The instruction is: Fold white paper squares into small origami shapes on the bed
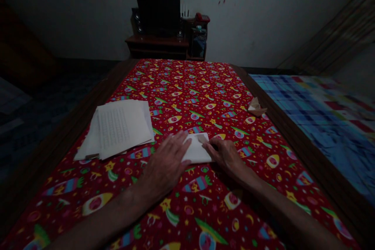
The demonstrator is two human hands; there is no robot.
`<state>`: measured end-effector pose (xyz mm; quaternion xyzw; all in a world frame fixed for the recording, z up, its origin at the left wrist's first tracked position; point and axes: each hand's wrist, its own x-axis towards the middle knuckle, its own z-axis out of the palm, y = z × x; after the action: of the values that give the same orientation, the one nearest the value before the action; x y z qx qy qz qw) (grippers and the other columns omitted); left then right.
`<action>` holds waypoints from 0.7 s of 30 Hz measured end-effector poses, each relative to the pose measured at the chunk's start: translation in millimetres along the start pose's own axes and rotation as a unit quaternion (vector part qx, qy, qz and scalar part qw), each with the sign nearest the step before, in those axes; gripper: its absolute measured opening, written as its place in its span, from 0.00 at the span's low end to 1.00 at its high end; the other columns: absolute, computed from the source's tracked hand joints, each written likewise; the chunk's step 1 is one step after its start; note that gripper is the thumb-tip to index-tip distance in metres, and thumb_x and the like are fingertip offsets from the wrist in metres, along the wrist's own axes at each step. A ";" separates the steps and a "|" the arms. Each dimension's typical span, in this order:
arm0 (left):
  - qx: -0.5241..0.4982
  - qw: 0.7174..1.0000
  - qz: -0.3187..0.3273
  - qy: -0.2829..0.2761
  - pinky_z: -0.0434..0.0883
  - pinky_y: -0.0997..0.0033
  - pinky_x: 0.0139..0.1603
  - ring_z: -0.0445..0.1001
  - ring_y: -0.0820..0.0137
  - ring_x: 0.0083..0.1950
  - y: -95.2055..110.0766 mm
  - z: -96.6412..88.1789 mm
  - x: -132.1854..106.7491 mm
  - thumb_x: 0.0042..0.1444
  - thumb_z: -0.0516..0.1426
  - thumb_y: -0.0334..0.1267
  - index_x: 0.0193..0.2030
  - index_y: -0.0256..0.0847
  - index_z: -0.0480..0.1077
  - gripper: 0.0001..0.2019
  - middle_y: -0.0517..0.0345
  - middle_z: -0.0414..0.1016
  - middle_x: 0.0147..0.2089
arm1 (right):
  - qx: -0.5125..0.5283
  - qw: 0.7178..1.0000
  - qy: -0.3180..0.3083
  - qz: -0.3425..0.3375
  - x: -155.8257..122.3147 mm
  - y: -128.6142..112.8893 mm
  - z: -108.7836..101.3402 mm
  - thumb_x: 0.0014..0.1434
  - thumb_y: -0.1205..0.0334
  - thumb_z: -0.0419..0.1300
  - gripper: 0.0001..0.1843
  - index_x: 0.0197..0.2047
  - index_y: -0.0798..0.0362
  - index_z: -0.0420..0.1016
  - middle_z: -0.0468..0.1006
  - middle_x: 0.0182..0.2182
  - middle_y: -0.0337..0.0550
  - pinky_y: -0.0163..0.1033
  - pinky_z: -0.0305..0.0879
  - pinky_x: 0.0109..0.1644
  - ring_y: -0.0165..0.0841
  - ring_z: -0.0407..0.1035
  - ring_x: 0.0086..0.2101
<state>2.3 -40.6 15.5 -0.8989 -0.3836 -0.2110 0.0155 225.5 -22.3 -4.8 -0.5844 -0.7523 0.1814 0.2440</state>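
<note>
A small folded white paper (197,149) lies on the red patterned cloth (187,97) in front of me. My left hand (166,163) rests flat on its left part, fingers stretched out and pressing down. My right hand (225,155) sits at the paper's right edge, fingers curled with the tips pressed on the paper near a folded corner. A loose stack of white sheets (117,128) lies to the left, apart from both hands.
A small folded brownish paper shape (256,107) sits near the table's right edge. A blue checked surface (319,117) lies to the right. At the far wall stands a low cabinet (158,47) with a dark screen (158,15). The room is dim.
</note>
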 end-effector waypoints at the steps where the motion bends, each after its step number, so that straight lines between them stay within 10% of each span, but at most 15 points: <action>1: -0.002 0.999 0.035 -0.031 0.53 0.52 0.65 0.50 0.59 0.68 5.3 3.0 0.5 0.65 0.45 0.38 0.62 0.35 0.54 0.21 0.46 0.55 0.66 | -0.002 1.000 -0.001 0.001 0.6 -0.9 -0.7 0.61 0.55 0.50 0.18 0.24 0.55 0.69 0.66 0.17 0.37 0.31 0.47 0.24 0.25 0.57 0.19; 21: -0.010 0.995 0.025 -0.099 0.50 0.52 0.67 0.47 0.63 0.69 12.3 28.5 -8.6 0.65 0.45 0.42 0.64 0.39 0.54 0.22 0.52 0.55 0.67 | -0.041 0.999 -0.009 -0.007 8.9 -4.8 -3.1 0.62 0.56 0.49 0.21 0.21 0.55 0.67 0.65 0.16 0.38 0.33 0.44 0.23 0.25 0.54 0.18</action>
<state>16.1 -49.8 -12.1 -0.9249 -0.3582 -0.1247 -0.0261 221.7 -14.9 1.8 -0.5868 -0.7654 0.1541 0.2147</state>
